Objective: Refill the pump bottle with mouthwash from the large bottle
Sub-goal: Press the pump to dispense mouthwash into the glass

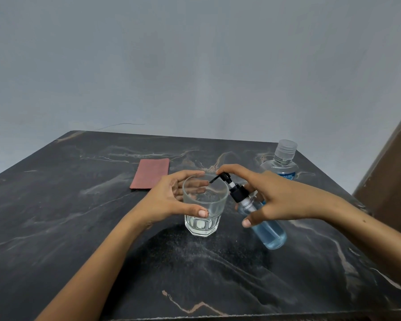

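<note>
Head view: left hand (171, 195) cupped around glass (204, 205), right hand (273, 195) gripping tilted pump bottle (262, 218), forefinger atop pump.

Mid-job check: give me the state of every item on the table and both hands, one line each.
Pump bottle: tilted toward the glass, pump on, blue liquid inside.
Glass: upright on the table, nozzle over its rim.
Large bottle: upright, capped.
Red cloth: flat, untouched.
Left hand: cupped around the glass.
Right hand: holding the pump bottle, forefinger on the pump head.
</note>
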A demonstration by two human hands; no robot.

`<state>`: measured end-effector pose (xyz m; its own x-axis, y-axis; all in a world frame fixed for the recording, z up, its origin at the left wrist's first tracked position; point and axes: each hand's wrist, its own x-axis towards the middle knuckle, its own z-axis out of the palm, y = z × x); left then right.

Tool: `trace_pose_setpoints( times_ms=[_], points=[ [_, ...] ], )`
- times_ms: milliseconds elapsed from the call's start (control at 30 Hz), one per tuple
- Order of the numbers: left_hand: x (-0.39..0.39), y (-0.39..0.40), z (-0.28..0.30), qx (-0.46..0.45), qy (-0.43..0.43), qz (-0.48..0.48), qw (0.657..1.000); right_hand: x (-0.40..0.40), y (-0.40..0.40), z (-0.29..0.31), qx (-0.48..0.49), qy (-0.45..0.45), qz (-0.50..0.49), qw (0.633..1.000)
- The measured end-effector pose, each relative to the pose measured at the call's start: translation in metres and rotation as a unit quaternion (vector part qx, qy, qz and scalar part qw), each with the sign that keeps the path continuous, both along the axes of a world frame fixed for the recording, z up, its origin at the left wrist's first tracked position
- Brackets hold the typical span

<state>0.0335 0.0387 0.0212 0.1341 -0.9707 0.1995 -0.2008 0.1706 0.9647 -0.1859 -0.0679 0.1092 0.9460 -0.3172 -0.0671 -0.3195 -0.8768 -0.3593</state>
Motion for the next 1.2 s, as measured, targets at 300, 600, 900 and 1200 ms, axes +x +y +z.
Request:
trace_pose_setpoints(
  times_ms=[300, 600, 900, 1200],
  points=[
    [-0.0003, 0.0002, 0.0006, -0.001, 0.002, -0.001, 1.0, -0.0003, -0.0018, -0.0015, -0.007, -0.029, 0.008, 1.0],
    [0.0001, -0.0002, -0.0001, -0.001, -0.002, -0.002, 1.0, 0.0009, 0.0, -0.0038, -0.01, -0.067, 0.002, 0.998],
    [0.0004, 0.0005, 0.0005, 0.002, -0.006, 0.001, 1.0, -0.0005, 0.0002, -0.0085, -0.018, -0.045, -0.001, 0.999],
    [-0.0005, 0.0012, 0.0013, 0.002, -0.005, -0.001, 1.0, -0.0006, 0.0024, -0.0093, -0.03, -0.073, -0.001, 0.997]
  ],
)
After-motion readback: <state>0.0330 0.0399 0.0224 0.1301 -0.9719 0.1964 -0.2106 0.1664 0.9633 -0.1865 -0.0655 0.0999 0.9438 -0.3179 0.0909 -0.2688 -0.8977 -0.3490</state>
